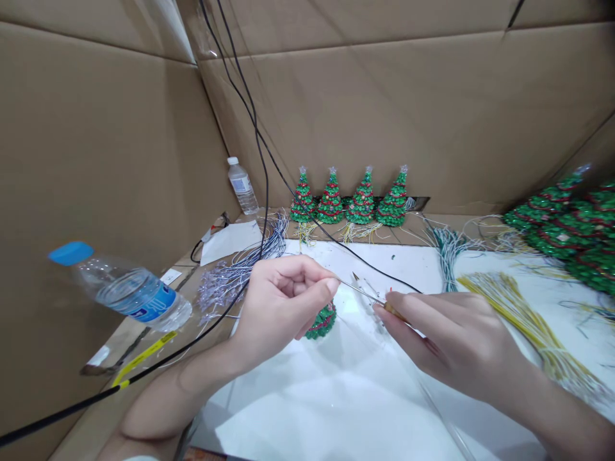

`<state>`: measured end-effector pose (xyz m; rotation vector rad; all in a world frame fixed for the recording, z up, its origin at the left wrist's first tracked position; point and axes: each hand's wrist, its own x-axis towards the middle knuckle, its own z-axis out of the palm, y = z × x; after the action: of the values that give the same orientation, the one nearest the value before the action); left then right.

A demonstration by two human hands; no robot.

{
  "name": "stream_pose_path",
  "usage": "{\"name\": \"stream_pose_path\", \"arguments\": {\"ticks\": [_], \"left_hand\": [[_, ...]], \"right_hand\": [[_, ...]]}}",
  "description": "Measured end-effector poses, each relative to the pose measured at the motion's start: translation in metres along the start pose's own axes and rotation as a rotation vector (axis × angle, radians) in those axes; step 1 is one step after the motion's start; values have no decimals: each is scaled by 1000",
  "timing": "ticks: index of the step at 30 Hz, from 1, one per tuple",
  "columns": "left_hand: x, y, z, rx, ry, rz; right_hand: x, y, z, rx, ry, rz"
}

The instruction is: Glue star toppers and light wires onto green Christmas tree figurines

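Observation:
My left hand is closed in a pinch, thumb against forefinger, at the far tip of a thin metal rod. Whether something tiny also sits in that pinch is hidden. My right hand grips the rod's short yellow-brown handle between thumb and fingers. The shaft spans the gap between both hands, above the white work surface. Partly behind my left fingers, a small green beaded Christmas tree with red trim shows low on the surface. Beyond the rod lies a dark pointed tip of some slim tool.
Several small trees stand along the cardboard back wall; larger ones are at right. Wire bundles lie about: purple-white, green, yellow. Two water bottles are at left. A black cable crosses in front.

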<state>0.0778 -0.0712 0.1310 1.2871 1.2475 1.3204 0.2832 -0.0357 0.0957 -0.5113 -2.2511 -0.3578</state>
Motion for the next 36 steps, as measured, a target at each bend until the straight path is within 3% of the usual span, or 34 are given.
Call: {"name": "stream_pose_path", "arguments": {"ticks": [24,36], "left_hand": [[-2,-1,-1,-16,-5,31],[-1,-2,-2,-41,-26,60]], "right_hand": [[1,3,-4,152,-111,78],[3,3,-6,128,8,96]]}}
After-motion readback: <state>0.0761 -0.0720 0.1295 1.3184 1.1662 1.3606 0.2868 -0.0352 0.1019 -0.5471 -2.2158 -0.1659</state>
